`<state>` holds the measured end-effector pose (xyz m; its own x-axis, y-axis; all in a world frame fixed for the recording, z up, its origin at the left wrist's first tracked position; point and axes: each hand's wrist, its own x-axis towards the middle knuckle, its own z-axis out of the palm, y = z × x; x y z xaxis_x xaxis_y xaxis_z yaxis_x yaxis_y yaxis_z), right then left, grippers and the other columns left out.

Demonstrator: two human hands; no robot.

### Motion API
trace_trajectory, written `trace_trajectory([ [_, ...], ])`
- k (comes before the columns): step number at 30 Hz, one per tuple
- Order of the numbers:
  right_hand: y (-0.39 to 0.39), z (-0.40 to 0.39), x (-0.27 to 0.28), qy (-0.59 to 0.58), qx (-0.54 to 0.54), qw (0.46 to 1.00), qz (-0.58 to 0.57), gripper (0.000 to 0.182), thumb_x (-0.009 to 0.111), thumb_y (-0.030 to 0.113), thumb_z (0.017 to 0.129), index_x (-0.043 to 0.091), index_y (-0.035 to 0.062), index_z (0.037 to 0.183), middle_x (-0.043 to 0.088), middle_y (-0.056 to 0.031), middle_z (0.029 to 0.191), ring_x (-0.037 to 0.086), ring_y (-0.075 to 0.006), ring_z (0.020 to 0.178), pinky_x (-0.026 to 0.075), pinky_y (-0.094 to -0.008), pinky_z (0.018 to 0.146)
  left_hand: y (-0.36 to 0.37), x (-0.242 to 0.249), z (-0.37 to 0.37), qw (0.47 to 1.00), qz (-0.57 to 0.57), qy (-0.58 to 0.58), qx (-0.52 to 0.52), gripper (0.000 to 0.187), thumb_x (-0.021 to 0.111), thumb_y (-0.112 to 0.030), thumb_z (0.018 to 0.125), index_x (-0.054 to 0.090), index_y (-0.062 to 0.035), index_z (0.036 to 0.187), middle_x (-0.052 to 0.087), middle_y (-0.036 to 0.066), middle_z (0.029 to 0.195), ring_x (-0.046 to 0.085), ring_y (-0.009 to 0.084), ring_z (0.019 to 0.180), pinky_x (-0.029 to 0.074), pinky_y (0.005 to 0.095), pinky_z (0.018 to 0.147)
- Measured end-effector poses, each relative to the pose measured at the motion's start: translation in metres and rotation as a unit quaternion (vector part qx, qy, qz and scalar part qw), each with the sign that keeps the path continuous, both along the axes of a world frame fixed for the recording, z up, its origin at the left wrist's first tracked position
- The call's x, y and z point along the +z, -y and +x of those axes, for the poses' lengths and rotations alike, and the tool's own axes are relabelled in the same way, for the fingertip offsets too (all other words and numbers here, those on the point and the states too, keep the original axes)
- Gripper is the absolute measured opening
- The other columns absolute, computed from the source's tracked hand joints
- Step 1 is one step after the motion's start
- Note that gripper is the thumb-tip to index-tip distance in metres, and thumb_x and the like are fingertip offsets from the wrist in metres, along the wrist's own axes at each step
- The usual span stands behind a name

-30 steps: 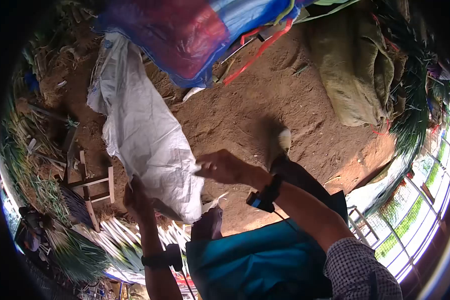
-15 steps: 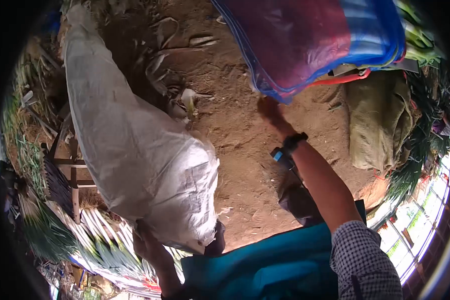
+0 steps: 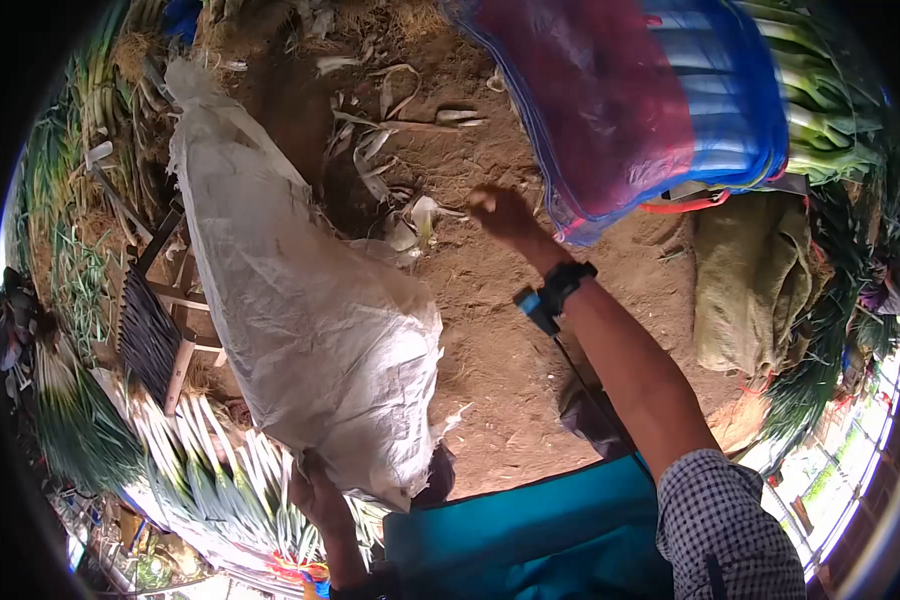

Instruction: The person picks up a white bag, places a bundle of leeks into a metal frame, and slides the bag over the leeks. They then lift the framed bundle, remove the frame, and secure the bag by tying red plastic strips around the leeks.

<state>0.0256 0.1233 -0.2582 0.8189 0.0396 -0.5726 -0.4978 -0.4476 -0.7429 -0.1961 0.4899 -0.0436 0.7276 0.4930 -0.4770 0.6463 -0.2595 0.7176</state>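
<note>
A long white woven sack (image 3: 310,290) hangs at the left. My left hand (image 3: 320,500) grips its lower edge, with some fingers hidden behind the material. My right hand (image 3: 505,215), wearing a black wristband, is over the dirt floor just left of the blue and red mesh wrap (image 3: 610,100); it does not appear to hold the wrap. Its fingers are curled, and whether anything small is in them is too blurred to tell. White and green leek stalks (image 3: 810,95) stick out of the wrap's right side.
A wooden chair (image 3: 180,365) stands beyond the sack at the left. Bundles of leeks (image 3: 220,480) lie at the lower left. A folded olive sack (image 3: 745,290) is at the right. Dry leaf scraps (image 3: 370,160) litter the dirt floor (image 3: 500,350).
My right hand has moved left, away from the corner of the mesh wrap. The white sack's top has shifted slightly right and down, and more of the chair and wrapped leeks shows.
</note>
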Motion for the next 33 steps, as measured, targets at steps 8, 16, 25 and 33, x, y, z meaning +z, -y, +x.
trace_trajectory([
  [8,-0.079,-0.111,0.042,-0.094,0.319,0.932,-0.145,0.046,0.06,0.021,0.087,0.054,0.0144,0.132,0.066,-0.019,0.109,0.063,-0.0355,0.103,0.05,-0.0476,0.087,-0.048,0.007,-0.001,0.998,0.009,-0.009,-0.053,0.018,0.054,-0.013,0.096,0.061,0.0032,0.097,0.06,0.005,0.08,0.05,0.0116,0.074,0.041,0.0279,0.067],
  [16,-0.127,-0.064,-0.026,0.017,0.491,0.829,-0.267,0.048,0.061,0.018,0.08,0.058,0.0232,0.128,0.069,-0.0117,0.099,0.064,-0.0292,0.095,0.049,-0.0457,0.081,-0.063,0.021,0.012,0.981,0.023,-0.089,-0.171,0.008,0.057,-0.003,0.09,0.061,0.0002,0.096,0.059,0.013,0.078,0.056,0.0224,0.07,0.044,0.0333,0.064],
  [25,-0.129,0.192,-0.049,0.181,0.289,0.907,-0.248,0.023,0.051,0.014,0.093,0.059,0.0042,0.112,0.065,-0.0228,0.097,0.066,-0.0346,0.084,0.054,-0.0431,0.073,-0.008,0.016,0.054,0.983,-0.005,0.0,-0.182,0.023,0.057,0.008,0.082,0.062,0.002,0.104,0.062,0.018,0.09,0.062,0.032,0.079,0.048,0.0367,0.069],
  [33,-0.062,0.02,0.125,-0.039,0.336,0.933,-0.124,0.037,0.062,0.023,0.088,0.059,0.0071,0.122,0.065,-0.0216,0.109,0.064,-0.0369,0.099,0.05,-0.0439,0.087,0.041,0.058,0.102,0.947,0.27,0.011,-0.171,0.03,0.062,0.003,0.08,0.064,-0.0012,0.11,0.058,0.018,0.08,0.059,0.0358,0.07,0.046,0.0425,0.061],
])
